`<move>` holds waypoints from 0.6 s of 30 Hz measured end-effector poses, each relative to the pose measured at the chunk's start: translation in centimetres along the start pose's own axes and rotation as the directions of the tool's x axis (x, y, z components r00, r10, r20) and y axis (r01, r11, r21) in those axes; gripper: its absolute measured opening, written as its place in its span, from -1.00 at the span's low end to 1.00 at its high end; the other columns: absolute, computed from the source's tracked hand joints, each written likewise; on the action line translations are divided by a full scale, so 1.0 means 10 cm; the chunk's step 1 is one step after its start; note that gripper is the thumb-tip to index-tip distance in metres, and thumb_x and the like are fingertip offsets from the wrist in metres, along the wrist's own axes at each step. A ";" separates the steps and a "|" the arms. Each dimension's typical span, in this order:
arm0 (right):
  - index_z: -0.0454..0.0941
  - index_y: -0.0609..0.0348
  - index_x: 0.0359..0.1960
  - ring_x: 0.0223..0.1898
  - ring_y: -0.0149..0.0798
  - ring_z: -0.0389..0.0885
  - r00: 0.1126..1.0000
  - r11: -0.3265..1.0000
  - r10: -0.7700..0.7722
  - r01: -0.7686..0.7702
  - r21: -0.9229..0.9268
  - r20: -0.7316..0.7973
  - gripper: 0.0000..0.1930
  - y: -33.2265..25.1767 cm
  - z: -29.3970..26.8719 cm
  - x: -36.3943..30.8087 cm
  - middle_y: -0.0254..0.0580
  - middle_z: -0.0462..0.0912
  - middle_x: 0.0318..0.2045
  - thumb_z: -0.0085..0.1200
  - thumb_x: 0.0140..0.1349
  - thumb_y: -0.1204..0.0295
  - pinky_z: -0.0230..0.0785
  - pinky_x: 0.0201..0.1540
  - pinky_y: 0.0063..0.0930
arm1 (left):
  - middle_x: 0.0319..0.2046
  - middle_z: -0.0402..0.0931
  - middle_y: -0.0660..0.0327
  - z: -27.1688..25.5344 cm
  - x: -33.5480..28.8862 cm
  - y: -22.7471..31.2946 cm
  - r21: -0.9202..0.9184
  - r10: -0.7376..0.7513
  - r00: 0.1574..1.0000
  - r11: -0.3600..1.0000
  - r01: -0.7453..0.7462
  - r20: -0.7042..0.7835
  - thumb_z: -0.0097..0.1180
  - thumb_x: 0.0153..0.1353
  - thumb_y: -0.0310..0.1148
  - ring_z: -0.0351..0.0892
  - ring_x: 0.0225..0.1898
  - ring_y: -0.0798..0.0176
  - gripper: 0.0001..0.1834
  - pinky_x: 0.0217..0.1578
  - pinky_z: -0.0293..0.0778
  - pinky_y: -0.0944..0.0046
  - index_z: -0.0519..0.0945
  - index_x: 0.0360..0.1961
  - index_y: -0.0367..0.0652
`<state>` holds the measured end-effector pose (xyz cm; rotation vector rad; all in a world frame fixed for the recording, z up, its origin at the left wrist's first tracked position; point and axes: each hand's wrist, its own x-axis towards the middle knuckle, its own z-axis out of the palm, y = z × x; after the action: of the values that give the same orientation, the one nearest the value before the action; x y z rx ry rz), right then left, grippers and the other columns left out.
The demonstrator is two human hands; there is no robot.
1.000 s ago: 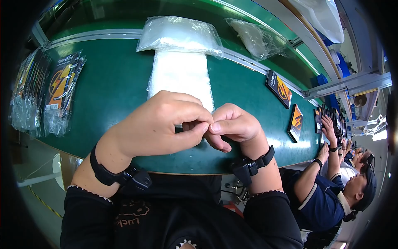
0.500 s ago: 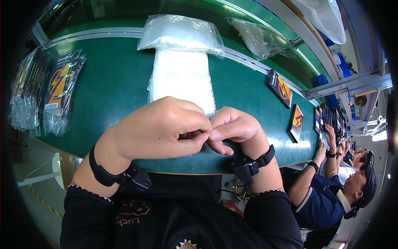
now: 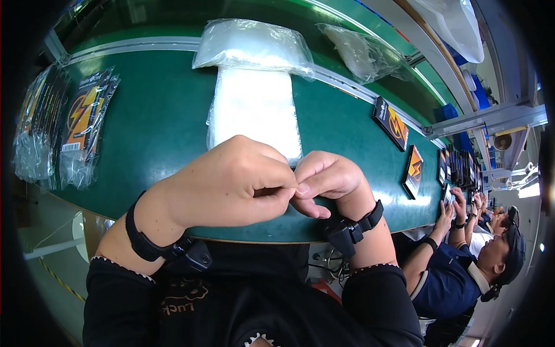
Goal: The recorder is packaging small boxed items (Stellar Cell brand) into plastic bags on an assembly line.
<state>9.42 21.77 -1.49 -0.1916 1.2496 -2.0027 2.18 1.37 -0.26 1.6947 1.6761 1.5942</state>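
Observation:
Over the near part of the green table, my left hand (image 3: 245, 185) and my right hand (image 3: 329, 179) meet at their fingertips. Both are closed in a pinch, and whatever lies between the fingers is hidden or too small to make out. Just beyond them is a flat stack of clear plastic bags (image 3: 254, 110), its near end partly covered by my hands. A bulging clear bag of plastic sleeves (image 3: 251, 49) rests across the far end of that stack.
Bagged black-and-orange boxes (image 3: 84, 115) stand at the left, beside a row of similar packs (image 3: 40, 127). Two boxes, one farther (image 3: 391, 123) and one nearer (image 3: 413, 172), lie at the right. A crumpled clear bag (image 3: 361, 55) is behind. A co-worker (image 3: 457, 266) handles a box at right.
My hands stay pinched together, with only a slight shift of the fingers. At the right, the co-worker's hands have come down and together around a box.

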 end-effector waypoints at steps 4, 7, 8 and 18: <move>0.46 0.44 -0.67 -0.82 -0.35 0.35 1.000 1.000 -0.015 0.014 -0.028 -0.010 -0.68 0.00 0.02 0.01 -0.11 0.44 -0.78 -0.05 0.20 0.47 0.14 -0.74 -0.53 | -0.65 0.49 0.20 -0.01 0.00 0.00 -0.065 -0.038 0.999 0.997 0.038 0.000 0.15 -0.09 -0.64 0.44 -0.65 0.36 -0.92 -0.61 0.31 0.42 0.60 -0.51 -0.29; 0.45 0.41 -0.70 -0.82 -0.37 0.35 1.000 0.998 -0.023 0.023 -0.055 0.000 -0.66 -0.01 0.01 0.01 -0.14 0.44 -0.79 -0.05 0.21 0.46 0.13 -0.74 -0.54 | -0.64 0.51 0.21 0.00 0.00 -0.02 -0.101 -0.048 0.999 0.994 0.047 -0.007 0.15 -0.08 -0.63 0.45 -0.64 0.37 -0.92 -0.60 0.32 0.44 0.61 -0.50 -0.29; 0.44 0.40 -0.71 -0.82 -0.37 0.35 1.000 0.997 -0.025 0.025 -0.071 -0.001 -0.65 -0.01 0.01 0.01 -0.15 0.43 -0.80 -0.05 0.21 0.45 0.13 -0.73 -0.54 | -0.64 0.51 0.22 0.01 0.00 -0.03 -0.107 -0.053 0.999 0.993 0.052 -0.012 0.15 -0.08 -0.62 0.46 -0.63 0.38 -0.92 -0.60 0.33 0.44 0.61 -0.49 -0.29; 0.43 0.41 -0.71 -0.83 -0.37 0.34 0.998 0.994 -0.028 0.023 -0.106 -0.050 -0.65 -0.03 0.03 0.00 -0.15 0.41 -0.82 -0.07 0.21 0.45 0.15 -0.76 -0.54 | -0.60 0.53 0.21 0.02 0.00 0.00 -0.174 -0.144 0.989 0.975 0.139 -0.019 0.16 -0.05 -0.62 0.48 -0.60 0.41 -0.91 -0.55 0.39 0.46 0.62 -0.45 -0.30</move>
<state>9.43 21.64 -1.09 -0.2097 1.3931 -1.9755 2.34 1.48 -0.37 1.4407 1.5836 1.6539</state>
